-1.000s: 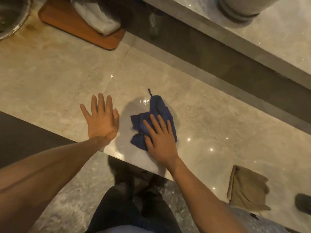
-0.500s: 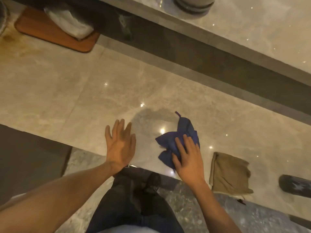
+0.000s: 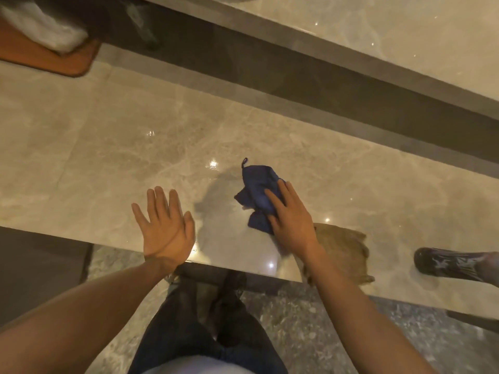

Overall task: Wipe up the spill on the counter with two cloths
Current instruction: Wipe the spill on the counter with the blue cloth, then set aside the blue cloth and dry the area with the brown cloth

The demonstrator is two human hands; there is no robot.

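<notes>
A crumpled blue cloth [image 3: 256,187] with a small hanging loop lies on the beige marble counter [image 3: 108,147]. My right hand [image 3: 291,220] presses flat on the cloth's near right part, fingers spread over it. A faint wet sheen shows on the counter left of the cloth [image 3: 224,190]. My left hand [image 3: 164,225] is held open with fingers apart, near the counter's front edge, holding nothing. A tan cloth [image 3: 343,247] lies folded on the counter just right of my right wrist, partly hidden by my forearm.
A wooden board [image 3: 54,63] with a white bag [image 3: 46,31] on it sits at the far left. A dark patterned object [image 3: 448,263] lies at the right edge. A raised marble ledge [image 3: 378,36] runs behind a dark step. My legs stand below the counter's front edge.
The blue cloth under my right hand has slid right along the counter, close to the tan cloth. My left hand has followed rightward, still open.
</notes>
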